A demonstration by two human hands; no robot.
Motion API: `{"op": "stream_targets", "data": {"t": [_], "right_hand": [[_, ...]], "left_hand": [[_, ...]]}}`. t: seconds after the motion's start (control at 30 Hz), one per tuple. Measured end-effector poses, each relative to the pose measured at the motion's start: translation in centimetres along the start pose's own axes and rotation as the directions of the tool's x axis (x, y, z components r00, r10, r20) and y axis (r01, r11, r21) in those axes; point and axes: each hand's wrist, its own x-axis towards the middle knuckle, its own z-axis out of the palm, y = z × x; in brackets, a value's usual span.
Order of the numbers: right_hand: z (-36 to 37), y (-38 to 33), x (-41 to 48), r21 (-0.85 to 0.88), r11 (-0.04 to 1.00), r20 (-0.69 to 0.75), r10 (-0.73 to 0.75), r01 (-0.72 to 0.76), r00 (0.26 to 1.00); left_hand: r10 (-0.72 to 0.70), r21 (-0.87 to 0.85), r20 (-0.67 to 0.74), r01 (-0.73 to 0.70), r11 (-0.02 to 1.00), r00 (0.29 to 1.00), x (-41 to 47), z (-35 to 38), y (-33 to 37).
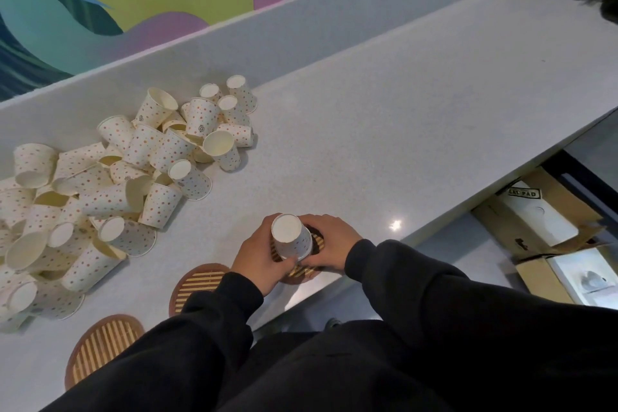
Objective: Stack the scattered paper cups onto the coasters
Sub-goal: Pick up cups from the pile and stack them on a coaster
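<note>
On tabletop [384, 104] | left hand [259, 257] and right hand [329, 242] are gripping an inverted polka-dot paper cup [291, 237] over a bamboo coaster [306, 264].

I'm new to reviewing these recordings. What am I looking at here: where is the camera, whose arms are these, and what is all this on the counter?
There is one picture only, taken by a wide-angle camera worn on a person's head and looking down, so the dark-sleeved arms belong to the wearer. No machine is involved. The left hand and right hand together hold a dotted paper cup, upside down, over a round bamboo coaster near the counter's front edge; I cannot tell whether the cup already rests on it. Two more coasters lie to the left, one nearby and one further along, both without cups. A large pile of loose cups is scattered across the white counter. Below to the right are cardboard boxes.
</note>
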Motion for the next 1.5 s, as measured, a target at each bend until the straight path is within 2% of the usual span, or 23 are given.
{"op": "stream_targets", "data": {"t": [0.13,0.3,0.4,0.57,0.87,1.07,1.37,1.5], "right_hand": [[-0.1,0.0,0.1,-0.008,1.0,0.017,-0.017,0.017,1.0],[-0.4,0.0,0.1,0.017,1.0,0.028,-0.015,0.015,0.999],[-1.0,0.2,-0.2,0.09,0.996,0.067,-0.001,-0.005,0.998],[-1.2,0.1,-0.3,0.181,0.981,0.061,0.052,-0.063,0.997],[-1.4,0.1,-0.1,0.234,0.968,0.073,0.077,-0.093,0.994],[-1.5,0.1,-0.2,0.222,0.968,0.083,0.101,-0.117,0.991],[-1.7,0.1,0.6,0.094,0.986,0.121,0.123,-0.134,0.985],[-2.6,0.3,0.8,0.086,0.985,0.132,0.135,-0.147,0.982]], "left_hand": [[-0.074,0.003,0.019,0.074,0.997,0.997,0.2,1.1,-0.9],[-0.079,0.071,0.059,0.075,0.995,0.995,0.6,1.2,-1.6],[-0.062,0.08,0.072,0.056,0.995,0.996,0.6,1.1,-1.6],[-0.018,-0.027,0.036,0.019,0.999,0.999,-0.1,0.7,-1.8],[-0.053,-0.031,0.048,0.054,0.998,0.997,0.0,0.0,-1.8],[-0.094,-0.028,0.058,0.096,0.995,0.994,0.0,0.0,-2.2],[-0.124,0.045,0.07,0.121,0.992,0.99,0.4,0.2,-3.1],[-0.131,-0.025,0.021,0.131,0.991,0.991,0.6,-0.3,-3.4]]}}
